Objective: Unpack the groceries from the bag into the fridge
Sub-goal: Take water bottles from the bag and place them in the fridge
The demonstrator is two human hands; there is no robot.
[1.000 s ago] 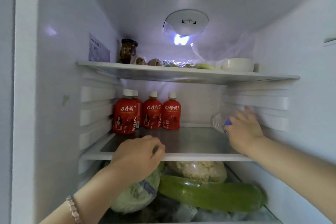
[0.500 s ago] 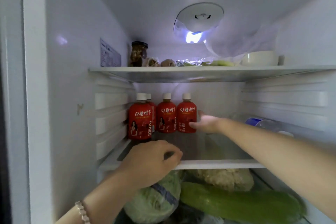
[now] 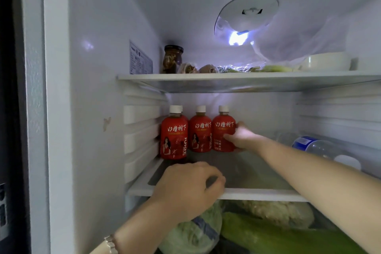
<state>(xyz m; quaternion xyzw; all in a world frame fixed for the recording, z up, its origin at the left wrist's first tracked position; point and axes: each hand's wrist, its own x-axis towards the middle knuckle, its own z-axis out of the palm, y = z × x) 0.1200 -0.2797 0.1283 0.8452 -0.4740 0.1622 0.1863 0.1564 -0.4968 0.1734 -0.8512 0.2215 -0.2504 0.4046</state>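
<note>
Several red juice bottles (image 3: 174, 136) with white caps stand at the back left of the fridge's middle shelf (image 3: 247, 193). My right hand (image 3: 240, 137) reaches deep in and grips the rightmost red bottle (image 3: 221, 133) by its side. A clear water bottle (image 3: 321, 147) with a blue label lies on its side at the shelf's right, beside my right forearm. My left hand (image 3: 189, 188) rests curled on the shelf's front edge, fingers closed, nothing visible in it.
The top shelf (image 3: 226, 77) carries a dark jar (image 3: 172, 59), wrapped food, greens and a white bowl (image 3: 327, 61). Below the middle shelf lie a cabbage (image 3: 193, 233), a cauliflower (image 3: 276, 211) and a long green gourd (image 3: 278, 237). The fridge wall is at the left.
My right hand let go of the water bottle at the right, crossed leftward along the shelf and closed on the rightmost red bottle. My left hand stayed on the shelf edge.
</note>
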